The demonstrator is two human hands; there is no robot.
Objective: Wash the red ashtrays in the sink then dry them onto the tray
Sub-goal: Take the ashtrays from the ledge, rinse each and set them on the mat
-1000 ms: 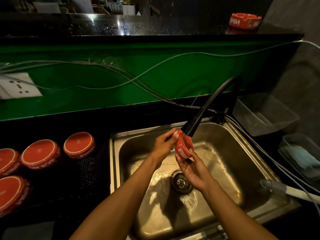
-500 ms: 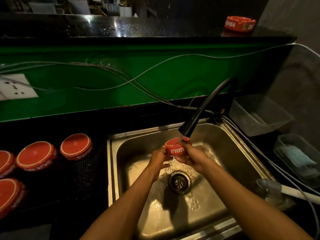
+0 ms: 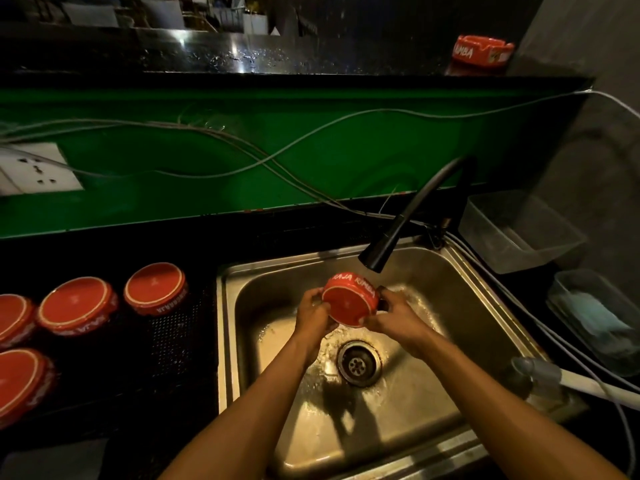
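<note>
Head view: red ashtray (image 3: pixel 349 303) up over the sink (image 3: pixel 485 306), just under the black tap (image 3: pixel 398 237), flat bottom tipped this way. Left hand (image 3: pixel 313 313) curled round the left edge. Right hand (image 3: pixel 394 318) curled round the right edge, thumb on the near rim. Both grips pinching the ashtray, not spread. Water on the sink floor round the drain (image 3: pixel 358 363); hard to tell if a stream is hitting the ashtray now.

Four more ashtrays (image 3: pixel 78 304) upside down on the dark tray (image 3: pixel 173 327), left of the sink, on the table. One more ashtray (image 3: pixel 483 50) far off on the high shelf, right way up, likely not washed yet.

Probably the rinse step, close to done for this one. Best way: hold tight, since wet and slippery. Turn slowly so water reaches the bottom, the sides and the hollow inside. Rub with the thumbs. Tip out the last drops over the drain. Keep low over the sink, so a slip means a short fall. Then set upside down beside the others.

Cables (image 3: pixel 277 157) and a wall socket (image 3: pixel 34 168) near; no splashing there.
</note>
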